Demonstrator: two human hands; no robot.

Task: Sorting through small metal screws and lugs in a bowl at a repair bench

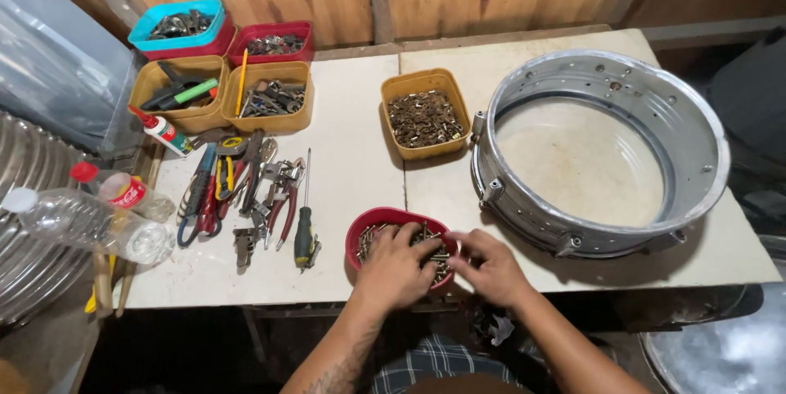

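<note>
While both hands are working at the table's near edge, the left hand is digging, fingers curled, into the red bowl of screws directly beneath it; the right hand is pinching narrowly at the bowl's right rim.

A pale counter is carrying a metal drum shell, a yellow tub of small parts, a red bowl of screws, four more tubs, loose pliers, a screwdriver and a glue bottle.
</note>
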